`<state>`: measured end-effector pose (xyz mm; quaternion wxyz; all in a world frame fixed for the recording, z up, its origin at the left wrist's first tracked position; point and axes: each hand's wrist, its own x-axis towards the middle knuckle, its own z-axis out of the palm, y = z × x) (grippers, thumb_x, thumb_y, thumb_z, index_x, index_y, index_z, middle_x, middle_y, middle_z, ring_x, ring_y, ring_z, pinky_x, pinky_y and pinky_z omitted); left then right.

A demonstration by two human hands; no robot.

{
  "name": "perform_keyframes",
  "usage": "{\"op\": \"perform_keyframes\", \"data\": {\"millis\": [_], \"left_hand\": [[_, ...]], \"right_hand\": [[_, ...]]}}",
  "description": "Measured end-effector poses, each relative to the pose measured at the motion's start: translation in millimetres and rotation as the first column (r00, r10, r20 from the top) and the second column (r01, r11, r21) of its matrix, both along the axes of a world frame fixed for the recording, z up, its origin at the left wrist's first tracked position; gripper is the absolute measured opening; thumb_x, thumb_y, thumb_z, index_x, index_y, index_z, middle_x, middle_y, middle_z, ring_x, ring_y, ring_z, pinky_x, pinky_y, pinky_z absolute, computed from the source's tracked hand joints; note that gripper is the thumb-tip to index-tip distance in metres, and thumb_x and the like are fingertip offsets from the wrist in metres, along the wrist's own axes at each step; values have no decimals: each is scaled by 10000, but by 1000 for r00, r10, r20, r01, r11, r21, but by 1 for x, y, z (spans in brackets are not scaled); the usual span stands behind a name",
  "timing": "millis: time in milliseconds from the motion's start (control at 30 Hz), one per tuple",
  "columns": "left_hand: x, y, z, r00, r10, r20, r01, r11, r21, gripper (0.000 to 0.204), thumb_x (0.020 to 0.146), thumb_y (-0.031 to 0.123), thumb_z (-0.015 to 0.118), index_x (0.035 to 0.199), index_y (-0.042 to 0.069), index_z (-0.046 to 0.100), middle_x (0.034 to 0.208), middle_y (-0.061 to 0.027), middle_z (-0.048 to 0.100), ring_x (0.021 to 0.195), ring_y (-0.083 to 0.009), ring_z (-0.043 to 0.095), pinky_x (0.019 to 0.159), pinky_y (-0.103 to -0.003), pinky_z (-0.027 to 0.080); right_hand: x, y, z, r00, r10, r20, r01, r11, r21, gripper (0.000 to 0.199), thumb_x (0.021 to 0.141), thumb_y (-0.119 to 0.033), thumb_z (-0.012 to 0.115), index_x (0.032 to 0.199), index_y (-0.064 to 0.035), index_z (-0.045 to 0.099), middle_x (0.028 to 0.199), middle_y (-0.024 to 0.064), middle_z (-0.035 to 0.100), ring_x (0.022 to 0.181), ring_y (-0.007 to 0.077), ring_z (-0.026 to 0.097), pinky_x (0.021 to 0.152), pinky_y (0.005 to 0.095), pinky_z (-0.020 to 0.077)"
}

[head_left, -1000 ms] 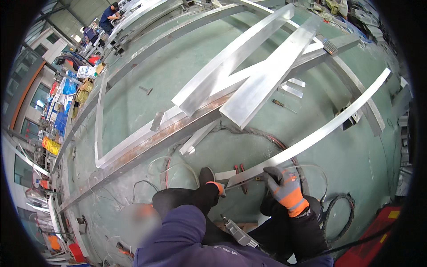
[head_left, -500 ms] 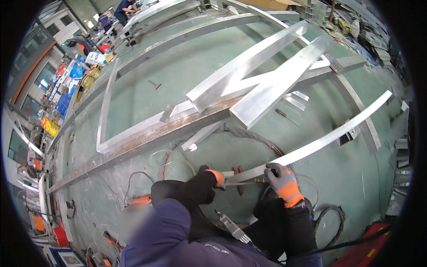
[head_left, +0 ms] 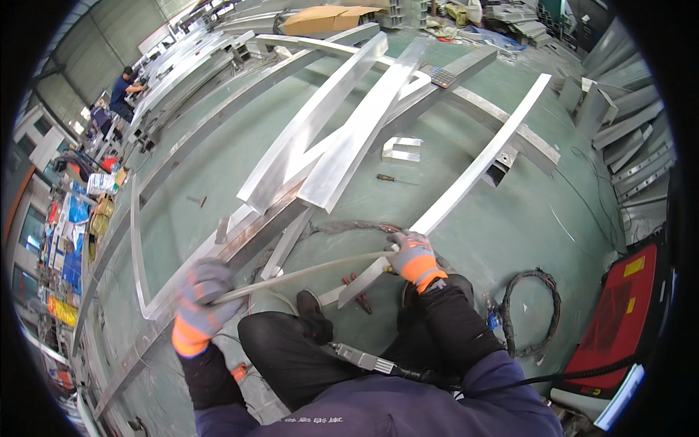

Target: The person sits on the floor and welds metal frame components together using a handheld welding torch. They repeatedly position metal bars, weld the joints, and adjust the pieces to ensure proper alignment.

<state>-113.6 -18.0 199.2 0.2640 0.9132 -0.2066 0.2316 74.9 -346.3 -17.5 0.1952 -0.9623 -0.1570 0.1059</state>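
Green workshop floor (head_left: 510, 240): both gloved hands, left hand (head_left: 204, 291) and right hand (head_left: 409, 253), fingers clamped on a thin metal strip (head_left: 298, 273), held lifted (apparently not yet fitted to the frame (head_left: 240, 233)).

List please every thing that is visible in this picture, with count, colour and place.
thin metal strip: one, silver, held across between both hands
long aluminium beam: one, silver, on floor, running up right from the right hand
crossed aluminium profiles: several, silver, centre floor
screwdriver: one, dark handle, floor beside the profiles
pliers: one, red handles, floor near the shoe
coiled cable: one, black, floor right
red machine: one, right edge
cardboard box: one, brown, top
other person: one, far left
left hand: grey-orange glove, grip on strip end
right hand: grey-orange glove, grip on other end
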Motion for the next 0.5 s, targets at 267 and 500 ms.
{"op": "perform_keyframes", "data": {"millis": [267, 500], "left_hand": [[-74, 5, 0, 962, 231, 147, -235, 972, 14, 355, 525, 112, 874, 718, 80, 578, 797, -62, 620, 794, -283, 609, 820, -457, 523], [-94, 20, -11, 963, 251, 94, -245, 967, -72, 259, 559, 94, 827, 707, 58, 617, 811, -80, 641, 811, -273, 626, 871, -457, 520]], "right_hand": [[-34, -101, 7, 863, -273, 426, 173, 950, 259, 381, 786, -404, 742, 1034, -116, 721, 1016, 145, 687, 968, 366, 634, 866, 445, 500], [-89, -287, -159, 733, -635, 245, 653, 757, 7, 398, 881, -403, 699, 1031, -35, 712, 912, 182, 693, 869, 345, 669, 741, 435, 518]]}}
